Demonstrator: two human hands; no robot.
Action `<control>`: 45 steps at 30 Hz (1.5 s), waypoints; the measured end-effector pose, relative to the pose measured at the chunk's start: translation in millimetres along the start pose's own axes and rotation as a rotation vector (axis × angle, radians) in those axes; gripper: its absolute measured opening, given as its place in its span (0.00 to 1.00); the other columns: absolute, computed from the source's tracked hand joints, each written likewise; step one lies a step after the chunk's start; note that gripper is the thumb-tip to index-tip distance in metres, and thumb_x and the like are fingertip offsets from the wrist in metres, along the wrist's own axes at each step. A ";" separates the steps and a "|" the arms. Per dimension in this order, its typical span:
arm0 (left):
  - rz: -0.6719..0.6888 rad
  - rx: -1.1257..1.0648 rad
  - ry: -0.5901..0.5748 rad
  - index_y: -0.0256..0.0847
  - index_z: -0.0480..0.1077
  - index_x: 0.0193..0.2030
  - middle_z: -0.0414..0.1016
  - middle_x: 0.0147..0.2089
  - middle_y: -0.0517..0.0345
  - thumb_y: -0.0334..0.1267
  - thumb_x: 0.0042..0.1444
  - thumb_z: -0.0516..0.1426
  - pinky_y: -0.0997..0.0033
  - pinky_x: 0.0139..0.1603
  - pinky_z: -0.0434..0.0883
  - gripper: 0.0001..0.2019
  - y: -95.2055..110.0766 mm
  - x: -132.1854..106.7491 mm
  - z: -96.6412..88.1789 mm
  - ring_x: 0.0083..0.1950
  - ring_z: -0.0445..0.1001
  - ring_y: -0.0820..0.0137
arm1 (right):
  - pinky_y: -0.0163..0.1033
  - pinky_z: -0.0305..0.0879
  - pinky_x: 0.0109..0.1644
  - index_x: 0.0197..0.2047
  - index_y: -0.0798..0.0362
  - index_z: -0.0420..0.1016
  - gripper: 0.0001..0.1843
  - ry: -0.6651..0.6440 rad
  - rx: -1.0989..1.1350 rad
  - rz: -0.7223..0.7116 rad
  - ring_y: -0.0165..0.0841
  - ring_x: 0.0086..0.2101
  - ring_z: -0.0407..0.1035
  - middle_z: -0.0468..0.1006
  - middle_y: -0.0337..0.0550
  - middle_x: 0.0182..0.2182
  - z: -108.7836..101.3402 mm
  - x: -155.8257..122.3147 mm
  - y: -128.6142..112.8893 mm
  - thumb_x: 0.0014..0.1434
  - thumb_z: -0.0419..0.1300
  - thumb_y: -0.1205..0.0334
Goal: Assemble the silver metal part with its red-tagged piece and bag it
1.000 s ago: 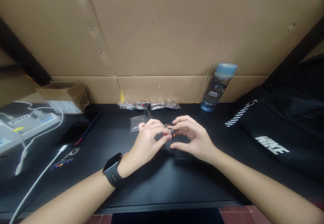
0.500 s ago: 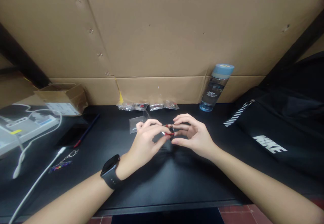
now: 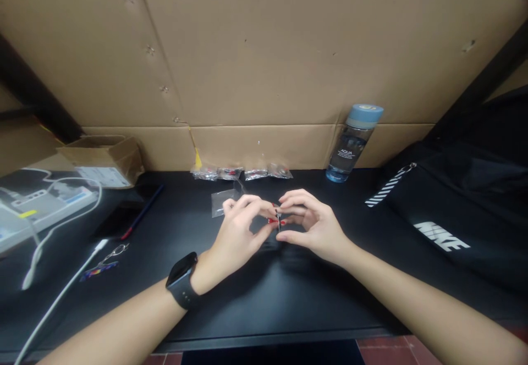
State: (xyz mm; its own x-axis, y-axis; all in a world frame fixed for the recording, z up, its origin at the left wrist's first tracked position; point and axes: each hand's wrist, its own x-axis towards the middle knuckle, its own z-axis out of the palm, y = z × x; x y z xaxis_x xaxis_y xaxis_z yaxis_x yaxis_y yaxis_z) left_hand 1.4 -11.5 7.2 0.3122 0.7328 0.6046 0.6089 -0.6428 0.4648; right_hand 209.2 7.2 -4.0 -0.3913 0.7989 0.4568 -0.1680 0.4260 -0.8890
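Observation:
Between my hands, above the black table [image 3: 231, 321], is a small thin round piece [image 3: 279, 222] with a silvery rim and red parts; its kind I cannot make out. My left hand [image 3: 243, 227], with a black watch on the wrist, pinches it from the left between thumb and fingers. From the right, my right hand [image 3: 315, 222] holds its edge, thumb below and fingers above. Fingers hide much of the piece. Just behind my left hand lies a clear plastic bag [image 3: 220, 203]. Several small clear packets [image 3: 256, 174] with red and silvery contents line the back.
A water bottle [image 3: 352, 145] with a blue lid stands back right, beside a black bag [image 3: 441, 205]. On the left are a power strip [image 3: 53, 211], a cardboard box [image 3: 107, 159], a phone [image 3: 119, 219], a white cable [image 3: 66, 293] and a keyring [image 3: 117, 252]. Cardboard [image 3: 264, 51] walls the back.
The round piece has turned and now shows nearly edge-on. My right hand has shifted slightly left, its thumb now at the piece's lower edge. The left fingers have moved a little.

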 end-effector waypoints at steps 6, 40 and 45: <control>0.089 -0.015 -0.063 0.46 0.65 0.59 0.74 0.59 0.51 0.35 0.53 0.67 0.55 0.58 0.60 0.27 -6.1 -1.2 -0.2 0.62 0.70 0.57 | 0.44 0.80 0.51 0.49 0.47 0.76 0.26 0.047 0.033 0.052 0.40 0.49 0.77 0.67 0.43 0.53 -4.2 2.0 -2.0 0.48 0.78 0.66; 0.038 0.044 -0.063 0.46 0.72 0.50 0.79 0.53 0.52 0.48 0.53 0.69 0.52 0.59 0.59 0.20 -12.2 1.6 -2.2 0.59 0.69 0.54 | 0.48 0.70 0.53 0.39 0.49 0.75 0.02 -0.057 -0.662 -0.193 0.40 0.47 0.73 0.76 0.48 0.47 -18.6 7.7 -17.3 0.65 0.61 0.64; 0.039 0.018 -0.260 0.47 0.72 0.47 0.78 0.53 0.54 0.50 0.54 0.68 0.51 0.60 0.59 0.18 -16.6 3.2 -1.8 0.61 0.65 0.54 | 0.45 0.69 0.52 0.35 0.50 0.73 0.04 -0.141 -0.721 -0.177 0.38 0.45 0.73 0.76 0.46 0.46 -20.7 8.1 -19.0 0.61 0.62 0.68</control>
State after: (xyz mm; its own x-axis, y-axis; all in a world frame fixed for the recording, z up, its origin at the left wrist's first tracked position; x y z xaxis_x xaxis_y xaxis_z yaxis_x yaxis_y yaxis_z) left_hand -9.0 1.1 2.6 0.5115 0.7414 0.4343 0.6045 -0.6697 0.4314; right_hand 228.0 14.4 17.3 -0.5338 0.6511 0.5396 0.3753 0.7542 -0.5388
